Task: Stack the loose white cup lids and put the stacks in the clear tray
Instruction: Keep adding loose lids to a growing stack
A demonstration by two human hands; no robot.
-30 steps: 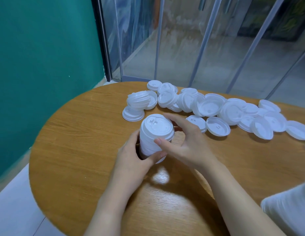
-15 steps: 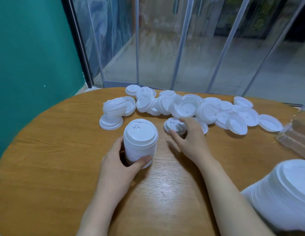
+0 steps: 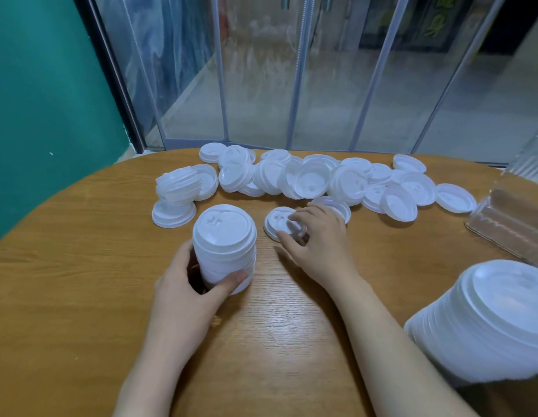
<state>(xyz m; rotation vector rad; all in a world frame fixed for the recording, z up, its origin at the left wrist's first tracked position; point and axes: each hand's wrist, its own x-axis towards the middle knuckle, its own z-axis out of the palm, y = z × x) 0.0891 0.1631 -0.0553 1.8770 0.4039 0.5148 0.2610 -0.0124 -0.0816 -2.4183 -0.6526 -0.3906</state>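
On the wooden table (image 3: 81,281) my left hand (image 3: 183,284) wraps the lid stack (image 3: 224,245) so it stays upright, while my right hand (image 3: 316,239) curls fingertips onto a loose lid (image 3: 276,221), probably next on top. Clear tray (image 3: 508,227) waits far right.

Clear tray (image 3: 508,224) (right side) cut by frame edge.
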